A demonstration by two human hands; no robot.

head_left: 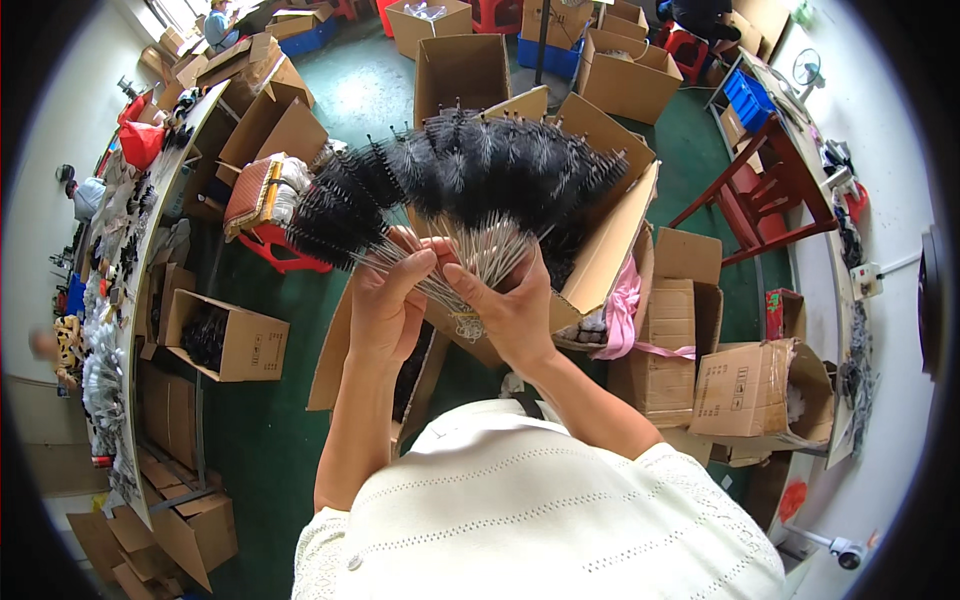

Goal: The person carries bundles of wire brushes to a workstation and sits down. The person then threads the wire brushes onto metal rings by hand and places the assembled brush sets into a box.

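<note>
A large fanned bundle of black-bristled wire brushes (455, 165) is spread between my two hands, bristle heads up and away from me. Their thin metal wire stems gather toward my palms, and looped wire ends (468, 325) hang below. My left hand (395, 295) is closed round the stems on the left side, thumb on top. My right hand (512, 310) grips the thicker cluster of stems on the right, thumb pressed across them. Behind the bundle stands an open cardboard box (615, 250) with more black bristles inside, partly hidden by the brushes.
A long workbench (165, 200) with piled small parts runs along the left. Another bench (850, 330) follows the right wall, near a reddish wooden chair (765, 195). Open cartons (235, 340) stand around me on the green floor. A person (218, 28) sits at the far left.
</note>
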